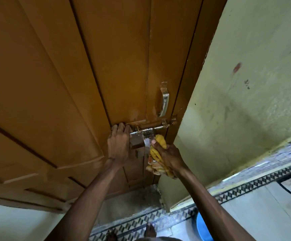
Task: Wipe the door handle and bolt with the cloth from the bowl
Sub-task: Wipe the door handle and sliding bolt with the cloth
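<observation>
A shiny metal handle (164,100) is fixed upright on the brown door (71,75), near its right edge. Below it a metal bolt (151,129) runs across to the frame, with a flat hasp (147,139) hanging down from it. My right hand (168,154) grips a crumpled yellow cloth (158,160) and presses its top against the hasp's lower right side. My left hand (119,145) rests flat on the door just left of the bolt's end, fingers up at the panel edge. A blue bowl (203,228) shows partly at the bottom right.
A pale green wall (245,84) stands right of the door frame. The floor (263,206) has light tiles with a black-and-white patterned border. My bare feet (150,230) stand close to the door's threshold.
</observation>
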The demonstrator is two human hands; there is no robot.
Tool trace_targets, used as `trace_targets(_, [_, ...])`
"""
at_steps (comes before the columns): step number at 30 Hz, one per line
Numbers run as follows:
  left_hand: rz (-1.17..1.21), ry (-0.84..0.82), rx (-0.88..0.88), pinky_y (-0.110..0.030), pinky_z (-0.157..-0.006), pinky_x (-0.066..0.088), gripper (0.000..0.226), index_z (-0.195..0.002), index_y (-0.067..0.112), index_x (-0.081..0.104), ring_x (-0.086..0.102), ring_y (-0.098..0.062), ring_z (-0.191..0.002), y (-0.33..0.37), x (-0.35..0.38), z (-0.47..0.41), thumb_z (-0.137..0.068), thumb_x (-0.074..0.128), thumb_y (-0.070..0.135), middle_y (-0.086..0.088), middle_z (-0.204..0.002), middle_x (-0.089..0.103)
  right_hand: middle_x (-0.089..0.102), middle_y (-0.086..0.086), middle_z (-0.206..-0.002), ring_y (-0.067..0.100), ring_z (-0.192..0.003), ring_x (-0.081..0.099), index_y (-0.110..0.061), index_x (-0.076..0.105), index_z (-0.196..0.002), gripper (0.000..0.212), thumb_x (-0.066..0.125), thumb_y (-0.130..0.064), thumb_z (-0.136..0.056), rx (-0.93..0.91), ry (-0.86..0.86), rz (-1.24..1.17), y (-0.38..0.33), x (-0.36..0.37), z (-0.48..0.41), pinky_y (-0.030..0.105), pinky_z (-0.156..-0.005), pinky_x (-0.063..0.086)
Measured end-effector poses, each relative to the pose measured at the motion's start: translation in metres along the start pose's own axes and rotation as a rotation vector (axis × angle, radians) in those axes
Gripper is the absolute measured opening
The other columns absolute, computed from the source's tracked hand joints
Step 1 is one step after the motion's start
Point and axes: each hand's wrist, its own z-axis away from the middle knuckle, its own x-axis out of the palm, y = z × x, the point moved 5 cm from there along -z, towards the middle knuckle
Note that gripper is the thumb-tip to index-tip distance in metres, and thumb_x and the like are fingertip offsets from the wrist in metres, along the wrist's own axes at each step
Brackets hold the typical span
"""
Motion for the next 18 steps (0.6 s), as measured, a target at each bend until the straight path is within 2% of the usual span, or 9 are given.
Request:
trace_targets(3, [-0.001, -0.002, -0.002, -0.041, -0.063, 0.054, 0.03, -0.099, 0.011, 0.065, 0.056, -0.03, -0.094, 0.002, -0.001, 0.001, -0.075, 0.082, 0.014, -0.008, -0.097, 0.059, 0.078, 0.007, -0.095, 0.025, -0.089, 0.075, -0.015, 0.074, -0.1, 0.037, 0.07, -0.048, -0.083, 0.075, -0.104, -0.203, 0.023, 0.004, -0.002, 0.043, -0.087, 0.059])
trace_targets(6, [-0.018, -0.005, 0.003, -0.041, -0.063, 0.055, 0.032, -0.1, 0.011, 0.066, 0.057, -0.031, -0.092, 0.002, 0.0, 0.0, -0.073, 0.083, 0.011, -0.009, -0.097, 0.059, 0.077, 0.009, -0.101, 0.029, -0.094, 0.073, -0.017, 0.072, -0.107, 0.034, 0.076, -0.039, -0.08, 0.078, -0.084, -0.25, 0.039, 0.001, 0.0, 0.051, -0.091, 0.056])
trace_targets(8, [-0.033, -0.002, 0.006, -0.04, -0.062, 0.055, 0.034, -0.1, 0.01, 0.066, 0.057, -0.032, -0.093, 0.001, 0.001, 0.0, -0.071, 0.084, 0.009, -0.01, -0.099, 0.06, 0.077, 0.008, -0.099, 0.026, -0.087, 0.074, -0.02, 0.07, -0.105, 0.03, 0.075, -0.037, -0.081, 0.093, -0.047, -0.157, 0.052, -0.004, 0.002, 0.046, -0.084, 0.06])
trace_targets(10, [-0.03, -0.01, 0.006, -0.04, -0.059, 0.055, 0.033, -0.101, 0.009, 0.066, 0.057, -0.032, -0.094, 0.001, 0.003, 0.001, -0.073, 0.083, 0.007, -0.01, -0.101, 0.059, 0.074, 0.002, -0.089, 0.018, -0.072, 0.072, -0.027, 0.065, -0.096, 0.025, 0.071, -0.046, -0.081, 0.118, 0.013, -0.016, 0.06, -0.015, 0.006, 0.034, -0.07, 0.061])
trace_targets(11, [-0.017, -0.02, 0.004, -0.041, -0.058, 0.055, 0.032, -0.102, 0.009, 0.065, 0.056, -0.032, -0.094, 0.001, 0.003, 0.001, -0.074, 0.081, 0.007, -0.011, -0.101, 0.058, 0.072, 0.001, -0.087, 0.018, -0.07, 0.07, -0.03, 0.06, -0.094, 0.027, 0.066, -0.053, -0.08, 0.111, 0.061, 0.069, 0.063, -0.022, 0.007, 0.034, -0.068, 0.059])
trace_targets(12, [-0.003, -0.026, 0.003, -0.041, -0.057, 0.055, 0.031, -0.103, 0.008, 0.065, 0.055, -0.032, -0.094, 0.001, 0.004, 0.001, -0.076, 0.08, 0.007, -0.011, -0.102, 0.058, 0.071, 0.001, -0.088, 0.021, -0.073, 0.069, -0.03, 0.056, -0.098, 0.036, 0.059, -0.061, -0.081, 0.093, 0.139, 0.17, 0.062, -0.031, 0.007, 0.037, -0.072, 0.059])
trace_targets(14, [0.015, -0.037, -0.006, -0.04, -0.055, 0.055, 0.032, -0.103, 0.008, 0.064, 0.054, -0.031, -0.092, 0.001, 0.004, 0.001, -0.076, 0.08, 0.004, -0.011, -0.102, 0.057, 0.07, 0.008, -0.104, 0.031, -0.088, 0.069, -0.027, 0.048, -0.124, 0.055, 0.044, -0.068, -0.087, 0.035, 0.304, 0.248, 0.043, -0.044, 0.008, 0.042, -0.082, 0.057])
trace_targets(16, [0.021, -0.051, -0.012, -0.04, -0.056, 0.056, 0.033, -0.103, 0.008, 0.063, 0.054, -0.031, -0.091, 0.002, 0.005, 0.001, -0.076, 0.08, 0.002, -0.011, -0.102, 0.056, 0.062, 0.012, -0.128, 0.035, -0.106, 0.064, -0.021, 0.03, -0.147, 0.057, 0.041, -0.049, -0.099, -0.081, 0.438, 0.245, 0.012, -0.048, 0.011, 0.04, -0.088, 0.05])
trace_targets(18, [0.017, -0.061, -0.014, -0.041, -0.06, 0.057, 0.033, -0.104, 0.007, 0.063, 0.054, -0.03, -0.09, 0.002, 0.004, 0.002, -0.076, 0.08, 0.002, -0.011, -0.102, 0.056, 0.06, 0.012, -0.129, 0.033, -0.108, 0.063, -0.019, 0.03, -0.15, 0.055, 0.046, -0.036, -0.1, -0.287, 0.524, 0.357, -0.019, -0.038, 0.012, 0.038, -0.086, 0.051])
